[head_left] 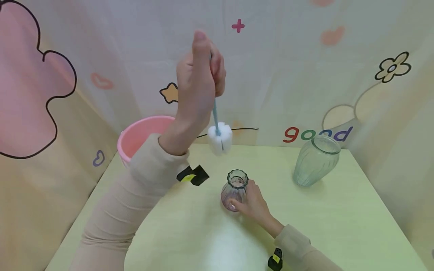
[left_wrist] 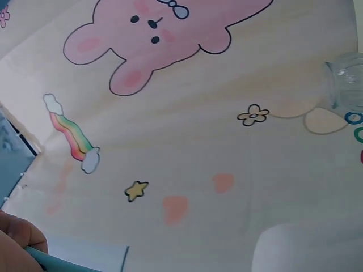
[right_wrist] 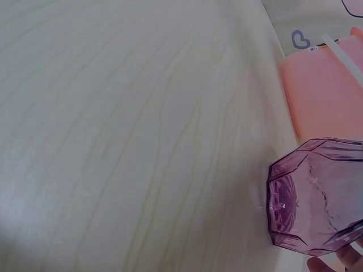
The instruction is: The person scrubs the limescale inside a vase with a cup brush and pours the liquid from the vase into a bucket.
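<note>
Raised high in the head view, my left hand (head_left: 200, 79) grips the thin blue handle of a sponge brush; its white sponge head (head_left: 220, 139) hangs downward above the table. In the left wrist view the blue handle (left_wrist: 65, 264) runs out from the curled fingers. My right hand (head_left: 255, 203) holds a small ribbed glass vase (head_left: 234, 194) around its side, thumb in front, mouth facing up. The sponge is above the vase's mouth and apart from it. Purple tint shows at the vase's base (right_wrist: 283, 204) in the right wrist view.
A pink bucket (head_left: 123, 145) stands at the back left, partly behind my left forearm. At the back right is a larger greenish glass vase (head_left: 315, 163). The pale table (head_left: 190, 233) meets a printed curtain (head_left: 271, 75) along its far edge.
</note>
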{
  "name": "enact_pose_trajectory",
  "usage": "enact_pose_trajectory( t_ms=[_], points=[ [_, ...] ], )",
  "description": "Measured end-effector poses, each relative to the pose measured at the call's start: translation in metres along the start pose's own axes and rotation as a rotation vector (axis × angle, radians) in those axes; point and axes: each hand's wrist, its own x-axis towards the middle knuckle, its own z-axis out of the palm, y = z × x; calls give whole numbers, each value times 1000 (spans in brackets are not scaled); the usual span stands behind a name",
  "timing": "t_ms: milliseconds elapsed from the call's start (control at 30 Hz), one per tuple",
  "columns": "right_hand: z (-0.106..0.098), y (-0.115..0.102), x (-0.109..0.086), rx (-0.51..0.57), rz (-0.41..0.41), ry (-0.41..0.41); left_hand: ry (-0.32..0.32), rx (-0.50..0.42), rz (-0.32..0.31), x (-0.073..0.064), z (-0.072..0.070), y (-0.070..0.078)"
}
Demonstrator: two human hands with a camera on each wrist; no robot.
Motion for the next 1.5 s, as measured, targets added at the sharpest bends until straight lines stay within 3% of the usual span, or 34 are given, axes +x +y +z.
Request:
enact_pose_trajectory(
  t_ms=[67, 167, 367, 567, 833, 1000, 1267, 1500],
  points=[
    [0, 0, 0, -10, -9, 10, 12, 54, -154, 0, -7, -15],
    [1, 2, -1, -21, -15, 18, 17, 123, -331, 2, -18, -35],
    [3, 2, -2, -14, -39, 41, 43, 210, -547, 8, -42, -69],
    [3, 3, -2, -22, -52, 46, 83, 277, -625, 13, -62, -94],
    [2, 1, -2, -6, -38, 34, 126, 497, -749, 15, -76, -135],
    [2, 1, -2, -7, -24, 25, 88, 640, -803, 3, -84, -165],
    [2, 1, -1, -3, -23, 23, 75, 721, -890, -19, -96, -200],
    [3, 2, -1, 0, -44, 38, 45, 799, -980, -48, -114, -230]
  ],
)
